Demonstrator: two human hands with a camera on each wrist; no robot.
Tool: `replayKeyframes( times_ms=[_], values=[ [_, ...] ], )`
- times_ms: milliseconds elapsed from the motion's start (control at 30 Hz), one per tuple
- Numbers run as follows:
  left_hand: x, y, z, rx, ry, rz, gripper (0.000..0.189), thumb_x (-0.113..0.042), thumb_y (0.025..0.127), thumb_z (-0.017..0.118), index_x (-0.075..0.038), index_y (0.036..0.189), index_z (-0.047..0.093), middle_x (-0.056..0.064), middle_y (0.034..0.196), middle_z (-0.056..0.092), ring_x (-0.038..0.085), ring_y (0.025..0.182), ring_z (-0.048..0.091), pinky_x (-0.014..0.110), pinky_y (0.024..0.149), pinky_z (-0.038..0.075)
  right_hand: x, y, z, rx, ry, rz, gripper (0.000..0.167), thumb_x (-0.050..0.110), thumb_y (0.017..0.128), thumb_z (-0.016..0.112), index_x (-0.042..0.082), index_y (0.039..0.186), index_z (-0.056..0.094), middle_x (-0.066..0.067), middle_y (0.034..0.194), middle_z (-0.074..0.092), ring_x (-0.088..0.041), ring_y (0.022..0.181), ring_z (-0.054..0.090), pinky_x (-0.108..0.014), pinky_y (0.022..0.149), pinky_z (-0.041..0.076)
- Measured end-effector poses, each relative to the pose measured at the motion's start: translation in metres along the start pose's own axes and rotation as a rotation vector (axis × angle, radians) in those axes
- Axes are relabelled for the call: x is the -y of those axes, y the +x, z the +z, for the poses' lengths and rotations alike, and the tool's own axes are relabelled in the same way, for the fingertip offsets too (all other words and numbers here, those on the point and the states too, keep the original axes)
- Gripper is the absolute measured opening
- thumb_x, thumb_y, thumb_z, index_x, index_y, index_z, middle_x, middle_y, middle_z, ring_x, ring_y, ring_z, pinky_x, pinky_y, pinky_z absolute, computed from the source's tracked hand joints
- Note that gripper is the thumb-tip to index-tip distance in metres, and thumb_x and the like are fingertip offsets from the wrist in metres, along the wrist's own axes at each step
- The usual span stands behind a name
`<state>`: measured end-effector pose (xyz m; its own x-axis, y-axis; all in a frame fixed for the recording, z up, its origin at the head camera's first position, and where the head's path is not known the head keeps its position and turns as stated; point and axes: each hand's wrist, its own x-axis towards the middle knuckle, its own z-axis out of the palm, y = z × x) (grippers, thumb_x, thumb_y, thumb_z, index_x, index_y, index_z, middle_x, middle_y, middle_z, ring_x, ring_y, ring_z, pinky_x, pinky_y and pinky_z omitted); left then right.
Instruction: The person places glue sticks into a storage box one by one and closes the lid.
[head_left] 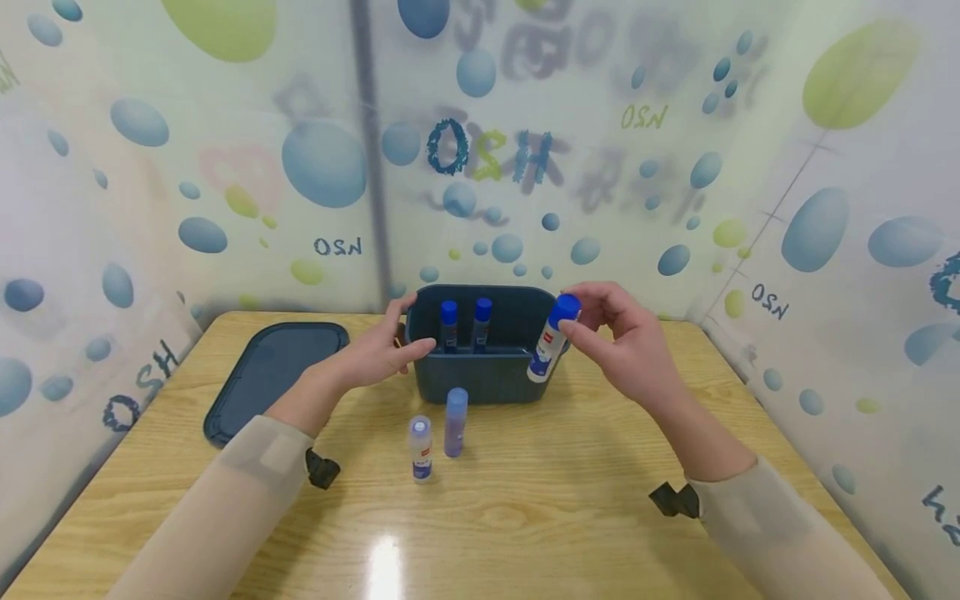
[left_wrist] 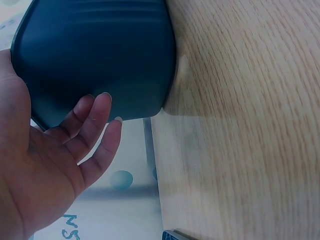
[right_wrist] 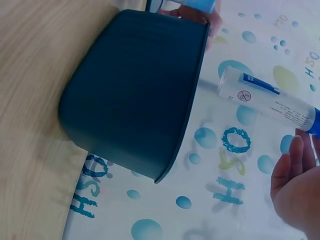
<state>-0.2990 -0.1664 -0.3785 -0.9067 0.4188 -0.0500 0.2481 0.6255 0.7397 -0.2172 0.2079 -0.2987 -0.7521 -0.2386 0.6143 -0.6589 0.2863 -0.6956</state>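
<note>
My right hand (head_left: 626,342) pinches a white glue stick (head_left: 548,346) by its blue cap. It is tilted, its lower end overlapping the front right of a dark blue bin (head_left: 487,379) in the head view. In the right wrist view the glue stick (right_wrist: 265,99) is apart from the bin's end wall. My left hand (head_left: 375,346) holds the bin's left end, thumb over the rim and fingers along the outside wall. Inside, two blue-capped glue sticks, one on the left (head_left: 449,325) and one beside it (head_left: 482,325), stand upright.
Before the bin, a clear-capped glue stick (head_left: 422,450) and a purplish one (head_left: 455,422) stand upright on the wooden table (head_left: 525,517). A dark lid (head_left: 273,367) lies at the left. A patterned curtain (head_left: 510,217) hangs close behind the bin.
</note>
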Motion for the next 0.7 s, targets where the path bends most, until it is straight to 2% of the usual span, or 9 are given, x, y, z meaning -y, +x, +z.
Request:
replayKeyframes(
  times_ms=[200, 500, 700],
  values=[
    [0.001, 0.001, 0.000, -0.004, 0.001, 0.002, 0.101, -0.065, 0.108, 0.059, -0.030, 0.176, -0.007, 0.017, 0.120, 0.071, 0.036, 0.102, 0.074, 0.043, 0.086, 0.058, -0.004, 0.020, -0.003, -0.068, 0.019, 0.046, 0.032, -0.002, 0.102, 0.072, -0.001, 0.134, 0.070, 0.008, 0.099, 0.068, -0.014, 0.089, 0.061, -0.021, 0.078, 0.053],
    [0.002, 0.002, 0.000, -0.007, 0.002, 0.002, 0.102, -0.066, 0.108, 0.059, -0.031, 0.176, -0.007, 0.020, 0.119, 0.069, 0.036, 0.101, 0.073, 0.041, 0.084, 0.057, -0.023, 0.045, -0.004, -0.100, -0.045, 0.130, 0.032, 0.017, 0.106, 0.074, 0.007, 0.136, 0.069, 0.016, 0.106, 0.070, -0.014, 0.102, 0.064, -0.026, 0.091, 0.050],
    [0.002, 0.004, 0.000, 0.003, -0.013, 0.004, 0.103, -0.067, 0.107, 0.059, -0.030, 0.176, -0.009, 0.018, 0.113, 0.068, 0.037, 0.100, 0.074, 0.041, 0.084, 0.056, -0.046, 0.056, 0.001, -0.056, -0.091, 0.209, 0.037, 0.029, 0.107, 0.073, 0.010, 0.139, 0.069, 0.004, 0.112, 0.068, -0.014, 0.110, 0.061, -0.038, 0.102, 0.042]
  ],
)
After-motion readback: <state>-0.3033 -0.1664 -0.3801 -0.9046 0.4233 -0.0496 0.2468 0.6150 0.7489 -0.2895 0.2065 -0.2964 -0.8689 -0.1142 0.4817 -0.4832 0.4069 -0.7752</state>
